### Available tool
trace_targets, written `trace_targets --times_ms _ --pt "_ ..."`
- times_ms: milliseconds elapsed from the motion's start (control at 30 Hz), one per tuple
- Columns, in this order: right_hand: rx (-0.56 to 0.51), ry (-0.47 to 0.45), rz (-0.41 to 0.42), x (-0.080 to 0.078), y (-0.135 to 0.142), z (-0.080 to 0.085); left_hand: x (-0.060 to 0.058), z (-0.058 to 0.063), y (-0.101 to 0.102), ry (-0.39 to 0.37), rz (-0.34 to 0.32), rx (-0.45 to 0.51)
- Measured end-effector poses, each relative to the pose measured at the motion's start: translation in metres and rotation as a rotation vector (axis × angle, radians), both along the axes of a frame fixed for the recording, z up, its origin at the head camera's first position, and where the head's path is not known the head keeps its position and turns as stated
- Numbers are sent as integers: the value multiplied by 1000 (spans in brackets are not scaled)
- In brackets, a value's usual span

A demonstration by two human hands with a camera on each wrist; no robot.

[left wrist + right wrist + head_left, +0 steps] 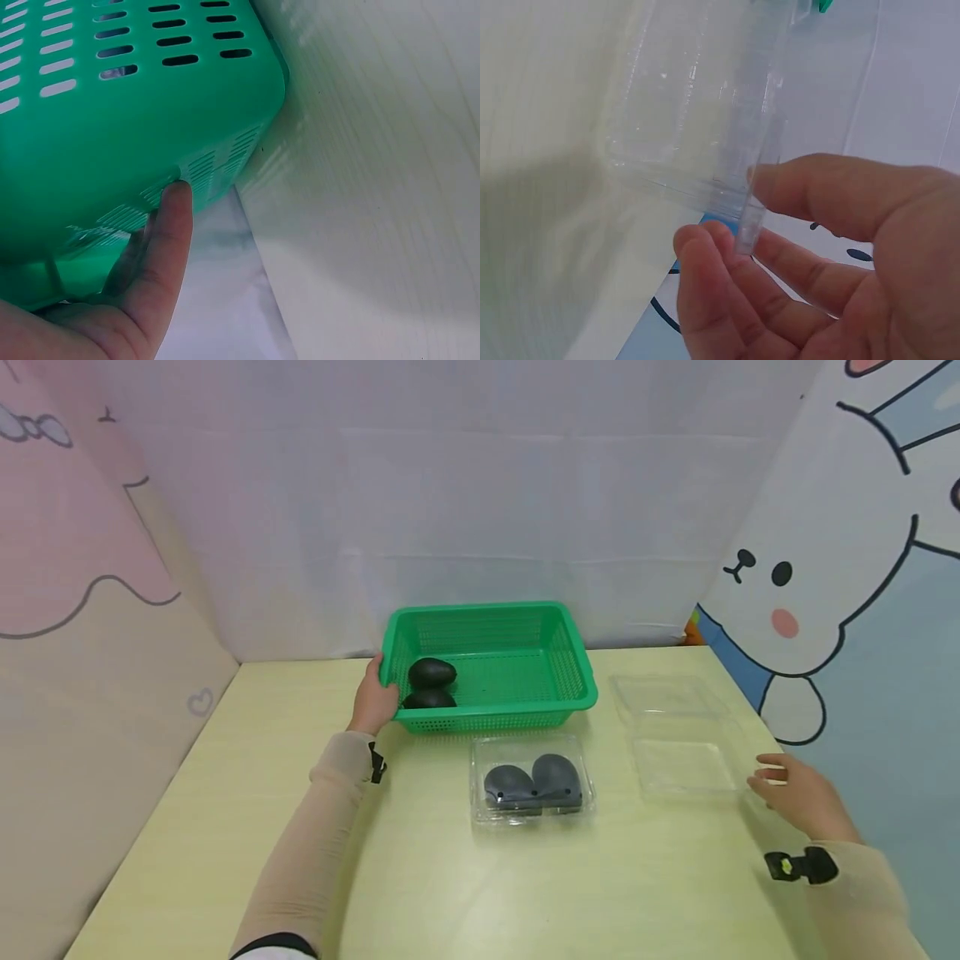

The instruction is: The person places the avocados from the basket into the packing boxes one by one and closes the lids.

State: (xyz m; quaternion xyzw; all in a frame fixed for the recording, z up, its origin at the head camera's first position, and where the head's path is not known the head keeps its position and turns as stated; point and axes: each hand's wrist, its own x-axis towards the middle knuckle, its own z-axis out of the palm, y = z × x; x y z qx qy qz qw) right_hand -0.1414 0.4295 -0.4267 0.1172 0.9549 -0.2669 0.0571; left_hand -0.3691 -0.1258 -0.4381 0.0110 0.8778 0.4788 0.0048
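Note:
My left hand (374, 700) grips the left end of the green basket (504, 718), with a finger along its slotted side in the left wrist view. Two dark, avocado-shaped items (432, 673) lie at the basket's left end. In front of it stands a clear plastic clamshell box (480, 777) holding two rounded dark grey items (557, 781). At the right, my right hand (806, 799) is at the near right edge of an opened clear clamshell box (686, 764). The right wrist view has the rim (748, 229) between thumb and curled fingers.
The pale wooden table (420, 893) ends at the right close by my right hand. A white cloth (480, 502) hangs behind the basket. Printed cartoon cloths stand at the left (97, 735) and right (885, 693).

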Motion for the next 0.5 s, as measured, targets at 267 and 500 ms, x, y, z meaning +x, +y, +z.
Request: trace_targets --times_ms 267,500 --pt "-50 -94 -6 1 -7 3 1 -2 -2 19 -6 25" --pt "-62 -187 -43 2 -13 8 2 -1 -1 19 -13 42"
